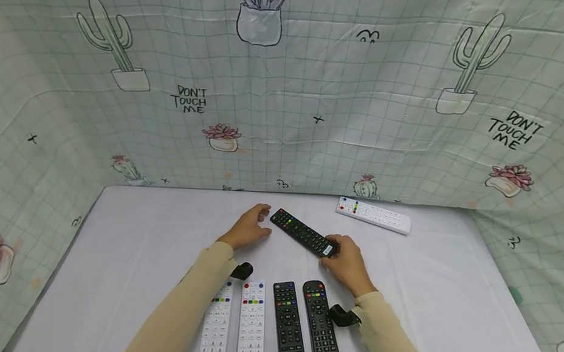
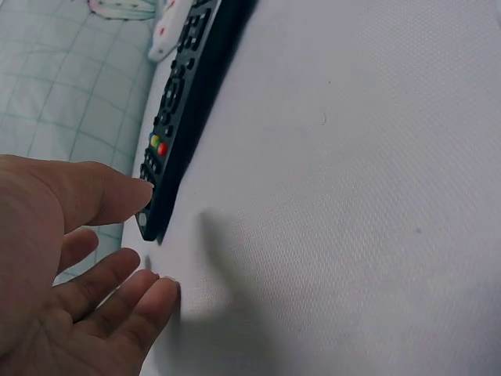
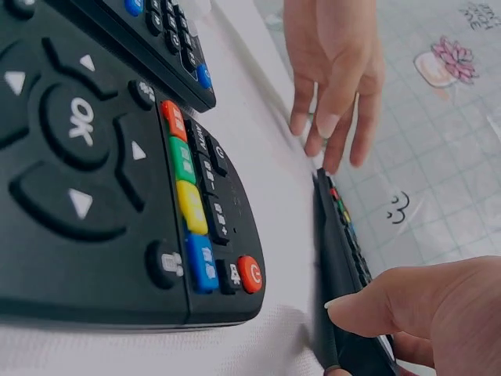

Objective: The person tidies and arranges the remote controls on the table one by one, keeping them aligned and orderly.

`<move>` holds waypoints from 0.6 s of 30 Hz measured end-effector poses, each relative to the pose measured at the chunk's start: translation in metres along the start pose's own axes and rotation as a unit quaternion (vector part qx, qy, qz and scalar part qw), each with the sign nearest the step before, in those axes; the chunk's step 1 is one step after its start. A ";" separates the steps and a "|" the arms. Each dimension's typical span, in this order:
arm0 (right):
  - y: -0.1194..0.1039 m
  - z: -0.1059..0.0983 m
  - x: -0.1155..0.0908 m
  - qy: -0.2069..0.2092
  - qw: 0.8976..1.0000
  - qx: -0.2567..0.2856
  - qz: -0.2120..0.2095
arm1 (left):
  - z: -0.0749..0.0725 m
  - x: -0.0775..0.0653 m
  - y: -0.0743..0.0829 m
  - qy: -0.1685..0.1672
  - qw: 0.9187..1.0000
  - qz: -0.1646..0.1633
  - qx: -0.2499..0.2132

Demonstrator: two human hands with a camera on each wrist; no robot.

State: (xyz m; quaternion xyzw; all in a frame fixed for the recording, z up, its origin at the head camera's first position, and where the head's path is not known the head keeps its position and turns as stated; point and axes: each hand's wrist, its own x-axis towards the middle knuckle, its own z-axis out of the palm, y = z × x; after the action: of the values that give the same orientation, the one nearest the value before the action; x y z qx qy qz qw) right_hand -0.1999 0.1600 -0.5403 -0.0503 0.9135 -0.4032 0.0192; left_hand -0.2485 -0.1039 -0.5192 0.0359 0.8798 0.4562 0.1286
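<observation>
A black remote control (image 1: 303,233) lies slantwise across the white table in the head view, its white label at the right end. My right hand (image 1: 348,265) grips that labelled end, thumb on the near edge; in the right wrist view the thumb (image 3: 383,301) presses against its side. Just off the opposite end is my left hand (image 1: 248,227), fingers spread and holding nothing. From the left wrist, its thumb (image 2: 109,192) overlaps the tip of the remote (image 2: 168,117), though whether they touch I cannot tell.
Nearer to me stand side by side two white remotes (image 1: 215,338) (image 1: 252,337) and two black remotes (image 1: 290,334) (image 1: 321,324), partly under my wrists. Another white remote (image 1: 373,215) lies at the back by the patterned cloth wall (image 1: 297,80).
</observation>
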 end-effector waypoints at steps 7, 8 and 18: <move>0.001 -0.002 -0.002 -0.005 1.000 0.006 -0.009 | 0.003 0.004 0.003 -0.001 1.000 0.021 0.007; 0.001 -0.002 -0.002 -0.006 1.000 0.006 -0.010 | 0.004 0.004 0.003 0.000 1.000 0.026 0.008; -0.001 -0.001 -0.011 -0.011 1.000 0.015 -0.005 | 0.008 0.000 0.000 0.006 0.999 0.054 -0.006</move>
State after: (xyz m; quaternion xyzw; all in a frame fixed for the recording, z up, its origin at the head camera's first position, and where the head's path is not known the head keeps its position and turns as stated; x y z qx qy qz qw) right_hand -0.1892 0.1613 -0.5386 -0.0594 0.9066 -0.4168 0.0279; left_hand -0.2462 -0.0980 -0.5236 0.0793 0.8745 0.4682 0.0987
